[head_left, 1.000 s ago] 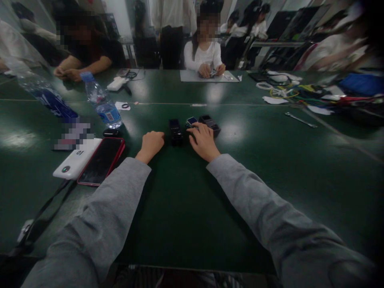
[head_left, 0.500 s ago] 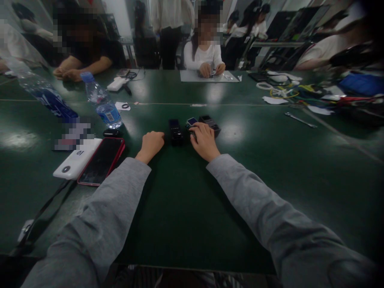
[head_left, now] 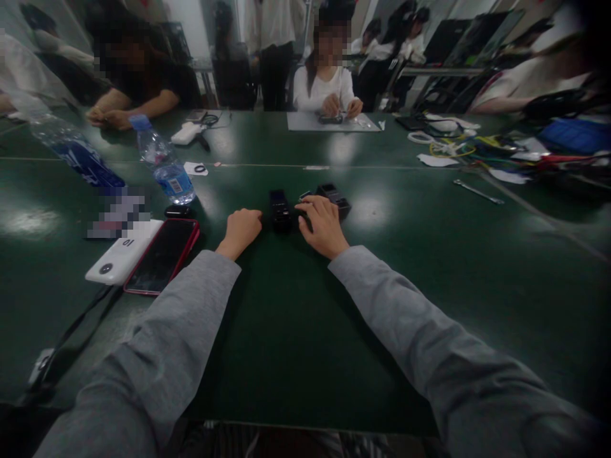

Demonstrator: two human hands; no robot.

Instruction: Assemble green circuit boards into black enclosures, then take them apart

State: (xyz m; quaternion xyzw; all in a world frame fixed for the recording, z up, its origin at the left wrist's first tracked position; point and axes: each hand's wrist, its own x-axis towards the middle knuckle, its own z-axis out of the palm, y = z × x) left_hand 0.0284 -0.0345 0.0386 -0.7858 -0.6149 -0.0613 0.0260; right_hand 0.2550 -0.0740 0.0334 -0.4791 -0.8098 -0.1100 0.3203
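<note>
My left hand (head_left: 244,228) rests on the green table as a loose fist, with nothing visible in it. Just right of it lies a small black device (head_left: 279,210) with a dark screen, apart from the fist. My right hand (head_left: 323,224) is palm down with its fingers apart, over a small flat piece (head_left: 305,194) whose far edge alone peeks out. Behind and beside those fingers sits a black box-like device (head_left: 335,196), partly covered by the hand. Whether the fingertips touch the flat piece is hidden.
To the left lie a red-cased phone (head_left: 163,257), a white power bank (head_left: 121,254), a black case (head_left: 178,212) and a water bottle (head_left: 174,181). A wrench (head_left: 478,192) and tangled cables (head_left: 453,147) are at the right. A person (head_left: 324,89) works across the table.
My right hand's fingers have shifted slightly left and spread, covering most of the small flat piece that showed its screen before. My left hand and the black device have stayed put.
</note>
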